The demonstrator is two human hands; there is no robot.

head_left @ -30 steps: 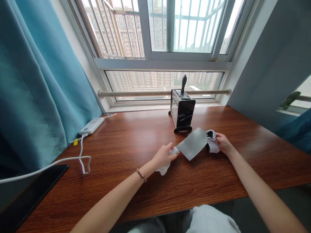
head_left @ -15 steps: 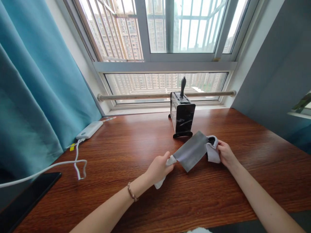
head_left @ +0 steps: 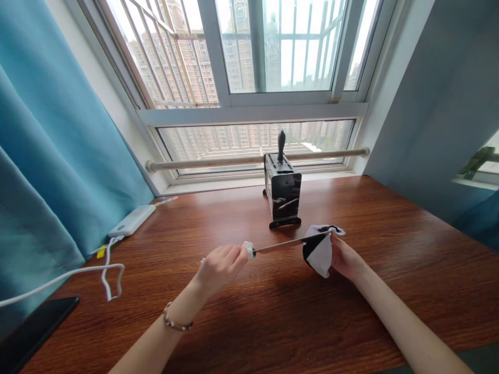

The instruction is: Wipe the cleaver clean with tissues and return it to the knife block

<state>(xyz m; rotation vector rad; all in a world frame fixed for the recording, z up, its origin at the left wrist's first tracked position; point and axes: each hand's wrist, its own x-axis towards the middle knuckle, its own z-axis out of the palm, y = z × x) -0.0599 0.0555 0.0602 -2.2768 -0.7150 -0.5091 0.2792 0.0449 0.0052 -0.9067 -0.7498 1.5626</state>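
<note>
My left hand (head_left: 220,265) is closed around the white handle (head_left: 248,250) of a broad cleaver (head_left: 286,243). The blade is level above the wooden desk (head_left: 273,311) and shows edge-on as a thin line. My right hand (head_left: 345,259) pinches a white and black cloth (head_left: 319,252) around the blade's far end. A black knife block (head_left: 283,192) stands just behind the blade, with one black-handled knife (head_left: 280,140) upright in it.
A white power bank (head_left: 132,221) lies at the back left, its white cable (head_left: 78,272) looping over the desk. A black flat device (head_left: 31,332) sits at the front left corner. A teal curtain (head_left: 47,156) hangs on the left; a wooden rail (head_left: 218,162) crosses the window.
The cleaver has rolled from showing its flat grey face to lying edge-on. The cloth now wraps the blade's tip end. Both hands sit slightly lower and more left in view.
</note>
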